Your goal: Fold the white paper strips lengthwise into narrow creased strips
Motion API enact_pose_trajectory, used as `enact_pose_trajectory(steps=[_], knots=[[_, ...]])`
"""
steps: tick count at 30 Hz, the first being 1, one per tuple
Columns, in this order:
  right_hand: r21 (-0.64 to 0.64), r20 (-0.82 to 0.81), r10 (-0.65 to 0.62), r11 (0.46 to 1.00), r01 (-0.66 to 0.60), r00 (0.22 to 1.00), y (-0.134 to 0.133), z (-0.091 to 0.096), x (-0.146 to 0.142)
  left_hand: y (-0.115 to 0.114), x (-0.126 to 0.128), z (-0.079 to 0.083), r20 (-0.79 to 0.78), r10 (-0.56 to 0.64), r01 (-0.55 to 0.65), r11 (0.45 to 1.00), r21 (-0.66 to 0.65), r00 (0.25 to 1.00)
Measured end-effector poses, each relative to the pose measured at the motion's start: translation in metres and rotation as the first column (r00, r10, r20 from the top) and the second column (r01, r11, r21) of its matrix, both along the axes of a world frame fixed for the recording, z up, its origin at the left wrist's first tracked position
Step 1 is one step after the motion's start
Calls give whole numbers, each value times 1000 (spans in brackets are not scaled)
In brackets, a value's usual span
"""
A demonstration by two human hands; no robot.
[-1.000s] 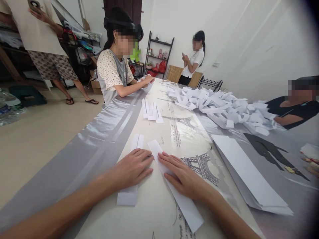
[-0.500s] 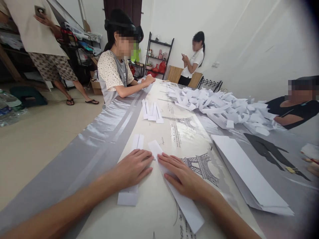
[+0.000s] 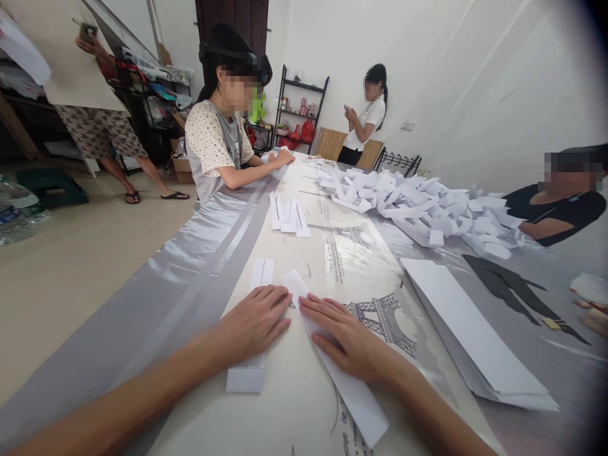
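Note:
A long folded white paper strip (image 3: 351, 392) lies slantwise on the table in front of me. My right hand (image 3: 339, 332) rests on it, palm down with the fingers stretched out. Beside the strip's far end is my left hand (image 3: 259, 320), also flat and open, its fingertips near or touching the strip's left edge. Under and around my left hand lies a smaller stack of folded paper strips (image 3: 246, 380), partly hidden by the hand. Farther up the table sits another small group of folded strips (image 3: 289, 215).
A stack of long white paper sheets (image 3: 475, 329) lies to the right. Behind it is a big heap of folded paper pieces (image 3: 418, 196). The table runner (image 3: 199, 411) bears Eiffel Tower prints. One person (image 3: 213, 133) works at the table's left side; others are around the room.
My hands and the strip have barely moved. At the far left, the standing person has shifted, and a white item now shows by that person's arm.

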State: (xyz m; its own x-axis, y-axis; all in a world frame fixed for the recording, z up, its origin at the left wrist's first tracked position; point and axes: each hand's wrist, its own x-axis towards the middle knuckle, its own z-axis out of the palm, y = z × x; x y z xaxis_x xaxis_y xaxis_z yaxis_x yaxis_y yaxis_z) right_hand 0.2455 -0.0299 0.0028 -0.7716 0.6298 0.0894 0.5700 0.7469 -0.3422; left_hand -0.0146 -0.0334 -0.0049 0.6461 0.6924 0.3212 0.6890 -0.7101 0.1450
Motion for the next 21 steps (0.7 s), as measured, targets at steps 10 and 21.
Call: enact_pose_trajectory(steps=[10,21], knots=[[-2,-26,-1,1000,1,1000,-1,4,-1,4,-4,-4,-29,-27,28,999,24,999],[23,-37,1,1000,0,999,-2,1,-1,3,-5,-5,-92,9,-3,998,60,996]])
